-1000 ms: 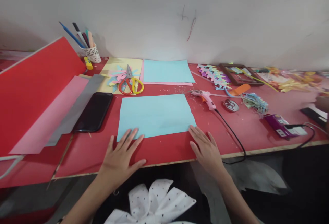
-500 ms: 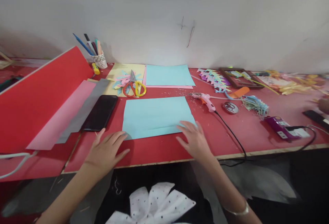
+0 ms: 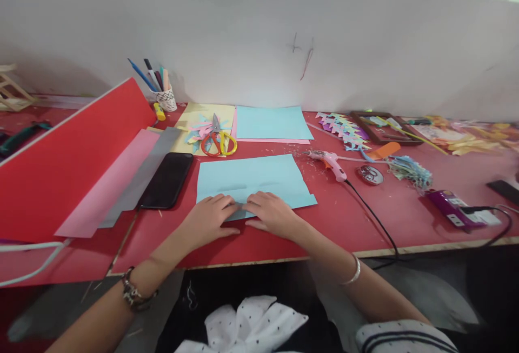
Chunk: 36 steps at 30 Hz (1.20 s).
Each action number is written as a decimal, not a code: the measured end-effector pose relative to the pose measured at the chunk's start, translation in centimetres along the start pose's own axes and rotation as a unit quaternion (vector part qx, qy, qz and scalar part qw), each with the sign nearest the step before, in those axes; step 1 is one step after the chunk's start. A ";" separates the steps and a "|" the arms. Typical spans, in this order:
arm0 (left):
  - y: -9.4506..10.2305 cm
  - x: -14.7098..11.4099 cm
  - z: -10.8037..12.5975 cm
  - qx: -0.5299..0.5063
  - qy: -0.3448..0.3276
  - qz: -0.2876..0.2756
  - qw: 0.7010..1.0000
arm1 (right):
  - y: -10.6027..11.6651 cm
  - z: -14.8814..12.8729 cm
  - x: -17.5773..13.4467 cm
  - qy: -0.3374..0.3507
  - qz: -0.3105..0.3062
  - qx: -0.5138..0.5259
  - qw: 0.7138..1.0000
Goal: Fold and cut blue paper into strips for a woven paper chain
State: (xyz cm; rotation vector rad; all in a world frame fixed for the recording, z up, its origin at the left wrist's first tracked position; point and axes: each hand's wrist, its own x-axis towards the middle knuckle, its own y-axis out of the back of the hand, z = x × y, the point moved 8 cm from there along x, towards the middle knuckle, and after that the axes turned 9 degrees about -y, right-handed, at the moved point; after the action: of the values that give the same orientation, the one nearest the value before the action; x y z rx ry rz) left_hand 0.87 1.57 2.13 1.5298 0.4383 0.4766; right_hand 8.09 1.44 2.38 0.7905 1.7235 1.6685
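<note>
The blue sheet (image 3: pixel 251 172) lies on the red table (image 3: pixel 259 247), its near edge under the left hand (image 3: pixel 210 219) and right hand (image 3: pixel 271 214), fingers bent and close together (pinching or merely pressing, I cannot tell). A narrow fold seems started along that edge; the rest lies unfolded, slightly rippled, with scissors (image 3: pixel 216 126) and glue gun (image 3: pixel 334 166) unheld nearby.

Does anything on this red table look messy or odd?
A few things. Pale bits lie scattered near the glue gun, and its cord droops over the front edge of the table, where it might snag. The blue sheet under the left hand and right hand looks uneven: its right corner juts out past the side.
</note>
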 end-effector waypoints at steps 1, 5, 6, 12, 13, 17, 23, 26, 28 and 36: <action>0.0 0.0 -0.1 -0.003 0.001 0.001 1.000 | -0.1 0.1 0.1 0.001 -0.004 0.006 1.000; 0.0 0.2 -0.4 -0.010 0.002 -0.005 1.000 | -0.2 0.5 0.7 -0.005 -0.012 0.002 1.000; 0.0 0.3 -0.5 -0.011 0.001 -0.002 1.000 | -0.2 0.5 0.9 -0.009 -0.009 -0.002 1.000; -0.4 0.9 -1.2 0.001 0.010 0.004 1.000 | -0.3 -0.7 2.6 0.012 0.030 -0.026 0.999; -0.5 1.0 -1.2 -0.001 0.005 0.003 1.000 | -0.4 -0.8 2.9 0.018 0.038 -0.026 0.999; -0.7 1.1 -1.6 -0.013 -0.011 -0.001 1.000 | -0.9 -0.6 3.3 0.045 0.062 -0.024 0.997; -0.5 1.4 -2.0 -0.033 -0.013 -0.013 0.999 | -1.0 1.2 2.3 0.067 0.097 -0.026 0.993; -0.5 1.4 -2.1 -0.046 -0.015 -0.020 0.999 | -0.7 2.4 1.4 0.066 0.128 -0.032 0.989; -0.6 1.5 -2.2 -0.052 -0.017 -0.014 0.998 | -0.5 3.2 0.7 0.066 0.150 -0.032 0.986; -1.0 1.6 -2.6 -0.058 -0.034 0.006 0.998 | 0.1 6.9 -1.5 0.035 0.184 -0.005 0.982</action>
State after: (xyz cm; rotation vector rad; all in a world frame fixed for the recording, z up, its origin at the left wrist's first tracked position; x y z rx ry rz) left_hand 0.78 4.60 1.15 1.4335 0.3426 0.4508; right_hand 14.35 4.65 2.40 1.1108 1.6885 1.9654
